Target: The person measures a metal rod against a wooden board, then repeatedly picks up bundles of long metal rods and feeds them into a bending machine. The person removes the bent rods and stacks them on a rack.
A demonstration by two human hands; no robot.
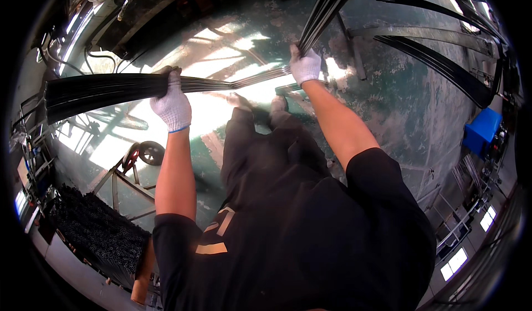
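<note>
A bundle of long, thin black strips (100, 92) stretches across in front of me. My left hand (172, 105), in a white knitted glove with dark fingertips, is closed around it; the fanned, cut ends stick out to the left. Between my hands the bundle sags and bends, shining in the sunlight. My right hand (306, 67), gloved likewise, grips the strips farther along, where they turn up and away past the top edge. Whether the strips are plastic or rubber I cannot tell.
More black strips (435, 64) hang over a metal rack arm (421, 32) at the right, above a blue box (482, 131). Lower left are a metal frame (133, 183), a small wheel (151, 153) and a stack of black tube-like pieces (100, 228). Machinery stands far left.
</note>
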